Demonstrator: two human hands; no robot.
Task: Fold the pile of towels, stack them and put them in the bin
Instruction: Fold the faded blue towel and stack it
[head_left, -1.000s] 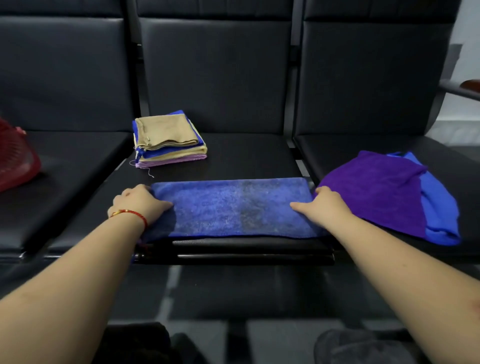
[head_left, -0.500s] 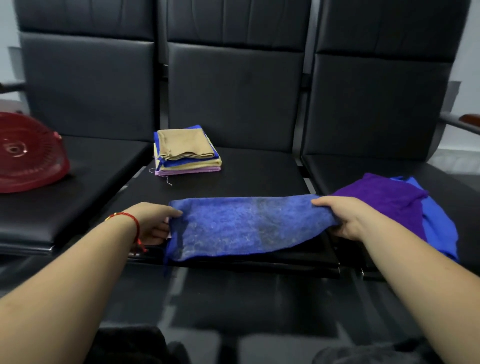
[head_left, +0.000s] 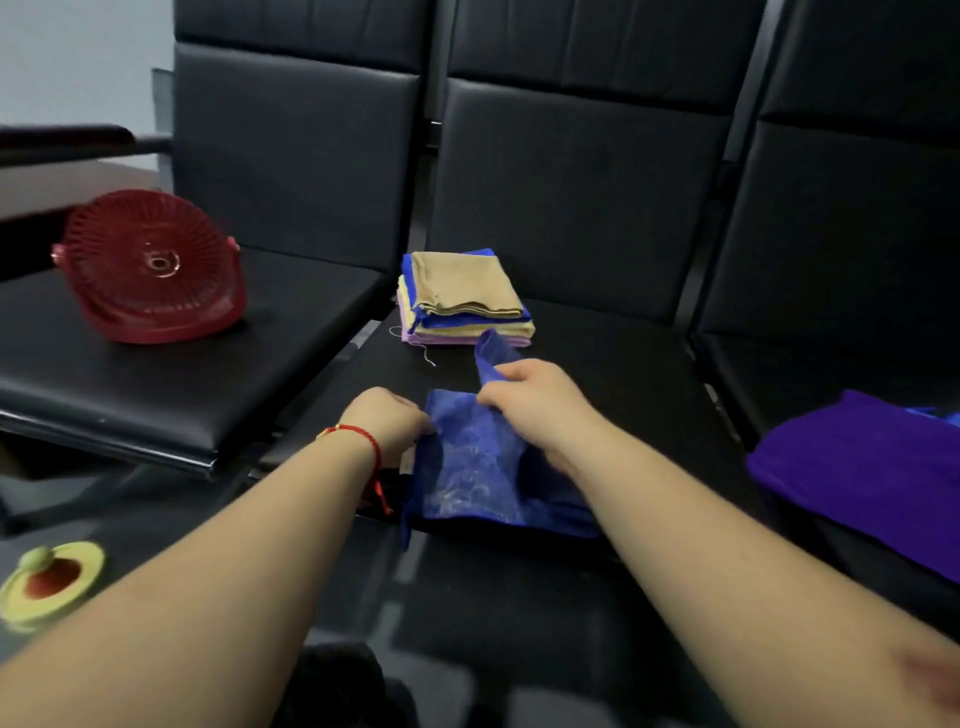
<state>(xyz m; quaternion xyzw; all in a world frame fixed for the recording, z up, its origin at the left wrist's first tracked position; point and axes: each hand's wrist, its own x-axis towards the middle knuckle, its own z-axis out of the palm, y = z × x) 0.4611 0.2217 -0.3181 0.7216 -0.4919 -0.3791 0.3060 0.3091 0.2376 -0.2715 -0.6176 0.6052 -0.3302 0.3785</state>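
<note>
A blue towel (head_left: 478, 467) lies doubled over at the front edge of the middle black seat (head_left: 613, 374). My left hand (head_left: 387, 423) grips its left edge. My right hand (head_left: 535, 400) pinches the other end, lifted and carried over to the left, with a corner sticking up. Behind them sits a stack of folded towels (head_left: 465, 299), tan on top, with blue, tan and pink layers beneath. On the right seat lies an unfolded purple towel (head_left: 867, 467) with a bit of blue towel (head_left: 940, 415) behind it. A red slatted bin (head_left: 150, 267) lies tipped on the left seat.
Three black seats with tall backrests form a row. The left seat (head_left: 130, 389) holds only the red bin. A yellow and red round object (head_left: 49, 584) lies on the dark floor at lower left. An armrest (head_left: 67, 140) juts out at upper left.
My right hand has carried the blue towel's right end across to the left, folding it in half. The view has swung left, bringing the red bin fully into sight.
</note>
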